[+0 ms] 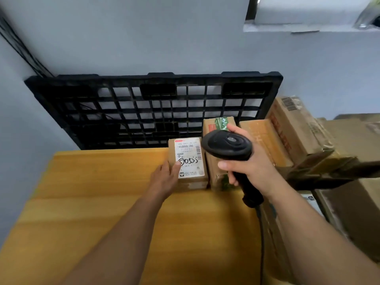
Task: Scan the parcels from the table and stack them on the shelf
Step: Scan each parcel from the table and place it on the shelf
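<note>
Parcel (192, 154) at the table's (98, 194) far edge, steadied by the left hand (164, 177), thumb on its label (190, 170); the right hand (254, 168) grips a scanner (228, 146) just to its right. Scanning looks to be the step in hand: next, the scanner needs aiming at the barcode (186, 146).

Dim, flat indoor light with a cool cast on the wall (185, 38); the window (308, 9) top right is blown out. Strong wide-angle bending at the edges, and the parcels (349, 202) far right are smeared.
</note>
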{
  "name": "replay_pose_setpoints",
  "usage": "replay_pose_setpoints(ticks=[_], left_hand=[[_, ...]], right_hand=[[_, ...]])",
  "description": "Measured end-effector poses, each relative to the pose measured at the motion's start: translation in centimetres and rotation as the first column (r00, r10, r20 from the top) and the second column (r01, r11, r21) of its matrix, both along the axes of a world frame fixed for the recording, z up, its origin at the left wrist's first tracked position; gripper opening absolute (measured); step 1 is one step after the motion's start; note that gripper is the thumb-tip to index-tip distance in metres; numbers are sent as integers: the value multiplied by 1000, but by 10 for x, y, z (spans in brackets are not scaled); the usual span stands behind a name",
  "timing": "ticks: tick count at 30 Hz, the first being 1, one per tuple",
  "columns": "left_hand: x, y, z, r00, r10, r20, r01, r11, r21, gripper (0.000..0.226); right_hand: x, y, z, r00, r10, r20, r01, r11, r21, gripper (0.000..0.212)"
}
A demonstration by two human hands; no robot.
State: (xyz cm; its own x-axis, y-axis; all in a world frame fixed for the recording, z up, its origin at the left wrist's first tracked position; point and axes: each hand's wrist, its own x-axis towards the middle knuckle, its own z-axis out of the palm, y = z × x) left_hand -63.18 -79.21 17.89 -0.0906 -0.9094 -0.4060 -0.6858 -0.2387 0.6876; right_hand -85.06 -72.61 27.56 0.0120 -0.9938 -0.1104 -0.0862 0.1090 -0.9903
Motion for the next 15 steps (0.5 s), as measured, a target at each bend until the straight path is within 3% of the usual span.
replay_pose_setpoints(ticks=[2, 4, 6, 11, 13, 15], left_hand=[[-3, 0, -6, 988, 56, -143, -50, 998, 46, 84], [-9, 9, 11, 954, 104, -281, -90, 994, 61, 55], [-9, 9, 13, 917, 145, -373, -120, 989, 90, 46], [1, 2, 15, 891, 233, -390, -164, 966, 201, 43], [9, 1, 20, 888, 231, -399, -139, 959, 247, 58], [19, 3, 24, 881, 199, -429, -82, 957, 277, 88]], right_hand=[[0, -2, 3, 1000, 17, 15, -17, 1000, 25, 90], [2, -2, 3, 999, 41, 20, -41, 998, 43, 87], [4, -4, 3, 998, 57, 11, -58, 997, 57, 87], [5, -4, 3, 998, 64, -7, -63, 993, 95, 92], [6, -1, 3, 998, 66, -24, -63, 992, 105, 95], [10, 2, 5, 997, 72, -42, -68, 993, 101, 95]])
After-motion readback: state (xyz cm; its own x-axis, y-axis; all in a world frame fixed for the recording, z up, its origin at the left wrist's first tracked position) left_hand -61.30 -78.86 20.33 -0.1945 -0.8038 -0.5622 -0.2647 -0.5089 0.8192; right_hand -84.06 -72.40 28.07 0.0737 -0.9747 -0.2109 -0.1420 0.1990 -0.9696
